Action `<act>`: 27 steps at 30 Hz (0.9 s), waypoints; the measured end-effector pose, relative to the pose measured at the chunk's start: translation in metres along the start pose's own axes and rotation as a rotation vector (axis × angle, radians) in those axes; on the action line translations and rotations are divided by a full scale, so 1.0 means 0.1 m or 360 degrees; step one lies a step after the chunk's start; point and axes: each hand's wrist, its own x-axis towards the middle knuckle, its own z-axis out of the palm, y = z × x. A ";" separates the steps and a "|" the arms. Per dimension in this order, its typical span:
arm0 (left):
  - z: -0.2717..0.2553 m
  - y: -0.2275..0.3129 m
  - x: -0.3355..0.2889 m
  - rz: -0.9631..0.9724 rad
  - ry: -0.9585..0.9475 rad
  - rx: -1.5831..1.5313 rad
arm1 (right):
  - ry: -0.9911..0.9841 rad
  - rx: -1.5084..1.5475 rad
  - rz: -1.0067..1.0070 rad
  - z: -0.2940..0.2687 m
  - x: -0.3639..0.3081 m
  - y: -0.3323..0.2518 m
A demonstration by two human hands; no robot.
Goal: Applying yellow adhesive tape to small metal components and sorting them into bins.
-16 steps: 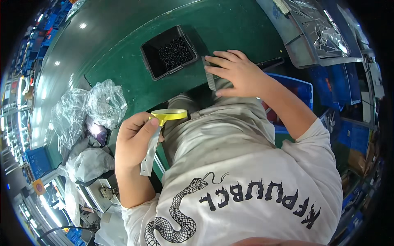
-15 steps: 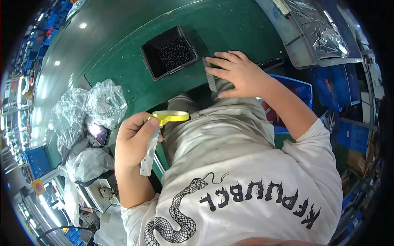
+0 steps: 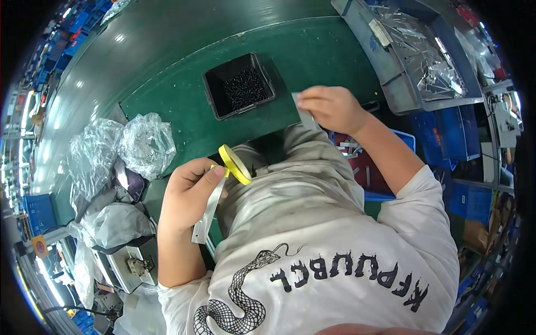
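Note:
My left hand (image 3: 192, 190) is closed around a flat metal strip (image 3: 205, 219) with small holes near its lower end. A roll of yellow tape (image 3: 235, 165) hangs from the same grip, joined by a short stretch of tape at the strip's upper end. At the table's near edge, my right hand (image 3: 334, 110) has its fingers drawn together at the top of another flat grey metal strip (image 3: 305, 113). Motion smears those fingertips a little. A black bin (image 3: 214, 92) of small dark screw-like pieces stands left of that hand.
On the right, a large grey crate (image 3: 385, 70) holds many thin metal pieces. Below my right forearm is a blue tray (image 3: 410, 139) with small parts. Crumpled clear plastic bags (image 3: 148, 142) lie at left on the green table (image 3: 312, 56), above a metal device (image 3: 135, 265).
My right hand has gone from spread fingers to a pinch on the grey strip, which has shifted. The tape roll has tipped from nearly level to a steep slant. The view has shifted slightly.

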 end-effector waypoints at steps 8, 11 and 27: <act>-0.02 -0.02 0.00 0.0027 0.0004 0.0022 | 0.0063 -0.0042 0.0246 -0.20 0.60 0.21; -0.02 -0.02 -0.03 0.0030 0.0028 0.0027 | 0.0051 -0.0191 0.0278 -0.21 0.79 0.21; -0.04 -0.06 -0.03 0.0021 0.0065 0.0010 | 0.0000 -0.0608 0.0026 -0.02 0.96 0.20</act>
